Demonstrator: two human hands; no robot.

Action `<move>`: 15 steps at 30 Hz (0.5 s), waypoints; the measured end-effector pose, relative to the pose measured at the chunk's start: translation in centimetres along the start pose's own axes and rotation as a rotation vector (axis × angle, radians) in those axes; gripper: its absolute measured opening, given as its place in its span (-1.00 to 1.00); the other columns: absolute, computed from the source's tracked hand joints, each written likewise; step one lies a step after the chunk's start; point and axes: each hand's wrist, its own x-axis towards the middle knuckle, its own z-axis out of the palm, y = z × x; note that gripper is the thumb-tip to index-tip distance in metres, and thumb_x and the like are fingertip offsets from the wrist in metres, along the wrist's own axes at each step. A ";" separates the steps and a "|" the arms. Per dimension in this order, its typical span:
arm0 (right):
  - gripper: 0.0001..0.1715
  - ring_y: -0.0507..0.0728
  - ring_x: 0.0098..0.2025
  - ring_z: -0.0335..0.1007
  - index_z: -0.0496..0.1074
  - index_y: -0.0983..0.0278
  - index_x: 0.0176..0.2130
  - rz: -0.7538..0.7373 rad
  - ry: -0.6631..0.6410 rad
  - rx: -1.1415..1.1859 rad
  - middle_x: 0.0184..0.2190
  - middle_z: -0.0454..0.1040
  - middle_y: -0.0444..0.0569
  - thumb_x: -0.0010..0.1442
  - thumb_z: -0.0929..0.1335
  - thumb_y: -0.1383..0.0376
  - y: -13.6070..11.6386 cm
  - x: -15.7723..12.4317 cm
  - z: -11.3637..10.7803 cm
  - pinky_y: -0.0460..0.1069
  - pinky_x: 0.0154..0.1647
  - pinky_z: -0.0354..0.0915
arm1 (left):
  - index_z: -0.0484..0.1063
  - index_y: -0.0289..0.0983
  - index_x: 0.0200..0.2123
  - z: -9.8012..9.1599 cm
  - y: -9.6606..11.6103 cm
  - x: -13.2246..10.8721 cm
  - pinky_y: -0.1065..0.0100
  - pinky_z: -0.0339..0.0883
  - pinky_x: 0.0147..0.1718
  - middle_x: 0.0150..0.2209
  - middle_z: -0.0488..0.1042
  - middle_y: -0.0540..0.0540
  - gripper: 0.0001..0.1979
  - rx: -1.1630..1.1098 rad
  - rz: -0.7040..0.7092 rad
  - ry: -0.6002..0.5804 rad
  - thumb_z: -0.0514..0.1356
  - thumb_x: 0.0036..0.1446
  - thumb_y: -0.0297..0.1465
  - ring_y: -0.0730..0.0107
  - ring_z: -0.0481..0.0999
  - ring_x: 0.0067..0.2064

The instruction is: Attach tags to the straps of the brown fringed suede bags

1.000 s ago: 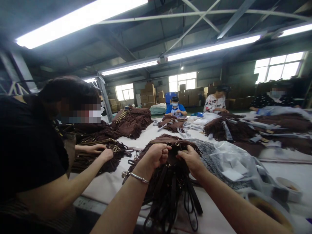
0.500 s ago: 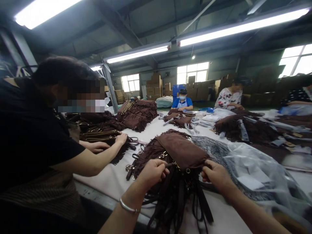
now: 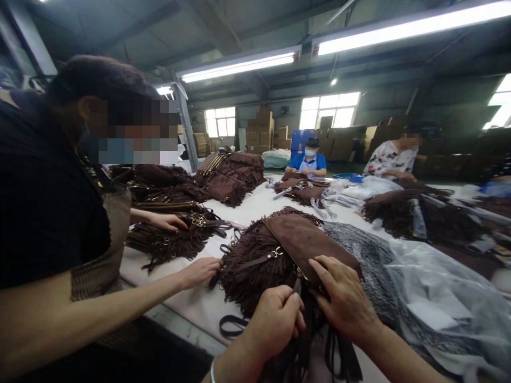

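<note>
A dark brown fringed bag (image 3: 307, 239) lies on a pile of brown fringe (image 3: 249, 255) in front of me, with a gold zipper along its near edge. My left hand (image 3: 277, 319) is closed, pinching a dark zipper pull (image 3: 297, 285) at the zipper's end. My right hand (image 3: 343, 298) holds the bag's near right part, fingers laid over the top and thumb at the zipper edge. What lies under its palm is hidden. A short strap with a metal clasp (image 3: 276, 252) rests on the fringe. Dark straps (image 3: 343, 354) hang down below my hands.
At left a co-worker in black reaches a hand (image 3: 203, 270) toward the pile's left side; the other hand (image 3: 170, 221) rests on another stack of bags (image 3: 171, 239). Clear plastic (image 3: 435, 287) lies at right. More brown bags (image 3: 235, 178) and seated people are farther back.
My left hand has moved right and down with the zipper pull. My right hand has shifted from the bag's corner onto its top. The co-worker's near hand has come toward my pile.
</note>
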 end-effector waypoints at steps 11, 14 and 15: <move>-0.77 0.22 -0.08 0.47 0.55 0.16 -0.16 0.274 -0.062 0.526 -0.14 0.54 0.01 0.22 0.33 0.24 3.2 0.8 0.8 0.08 -0.02 0.40 | 0.33 -0.23 -0.47 -2.7 -2.0 1.1 0.46 0.12 -0.63 -0.66 0.35 0.05 -0.71 0.103 -0.027 0.030 -0.02 0.21 -0.24 0.48 0.28 -0.65; -0.78 0.22 -0.07 0.47 0.56 0.16 -0.16 0.284 -0.052 0.527 -0.13 0.54 0.02 0.20 0.35 0.23 3.3 0.5 1.0 0.07 -0.02 0.40 | 0.33 -0.22 -0.47 -2.8 -2.5 1.5 0.44 0.13 -0.60 -0.66 0.36 0.05 -0.71 0.139 -0.025 0.019 -0.04 0.22 -0.25 0.46 0.30 -0.63; -0.76 0.22 -0.06 0.46 0.56 0.15 -0.15 0.259 -0.056 0.512 -0.11 0.53 0.02 0.21 0.34 0.24 3.3 0.4 0.9 0.07 -0.02 0.40 | 0.33 -0.22 -0.47 -2.8 -2.8 1.5 0.43 0.15 -0.58 -0.65 0.36 0.04 -0.70 0.160 -0.015 0.020 -0.05 0.23 -0.26 0.45 0.32 -0.62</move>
